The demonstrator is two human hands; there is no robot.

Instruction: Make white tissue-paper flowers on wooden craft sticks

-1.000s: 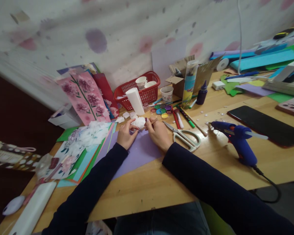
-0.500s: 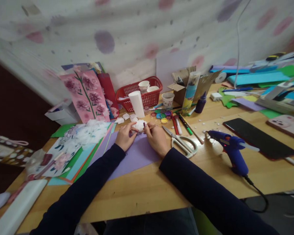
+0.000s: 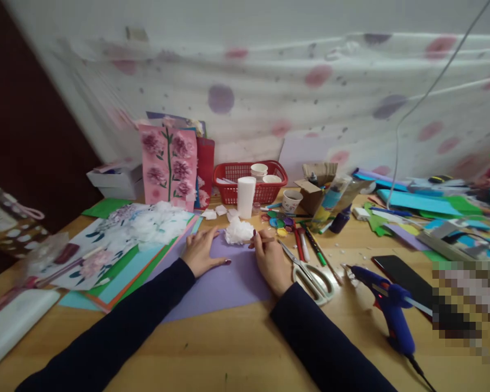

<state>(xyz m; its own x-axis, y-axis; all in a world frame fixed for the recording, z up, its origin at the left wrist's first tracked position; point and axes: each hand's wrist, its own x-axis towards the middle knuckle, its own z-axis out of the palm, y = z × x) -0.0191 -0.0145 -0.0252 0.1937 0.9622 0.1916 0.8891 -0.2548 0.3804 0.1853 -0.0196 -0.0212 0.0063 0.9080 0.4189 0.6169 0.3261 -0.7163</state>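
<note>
Wooden worktop [image 3: 220,354], strewn with craft things right up to its back edge. On it, a purple sheet [image 3: 232,288], lying flat, well short of that edge. Toward the back left corner, a pink flowered card [image 3: 155,185], standing up. Along the back edge, a red basket [image 3: 269,193] with paper cups inside. Far to the right, a blue glue gun [image 3: 394,314]. Over the purple sheet's left side, the left hand [image 3: 200,253], gripping nothing, thumb and fingers spread apart. At its right side, the right hand [image 3: 273,265], fingers curled in; cannot tell whether pinching anything. Just right of that, scissors [image 3: 299,267]. Between the hands, at the purple sheet's back edge, a crumpled white flower [image 3: 239,232], right beside the right fingertips.
</note>
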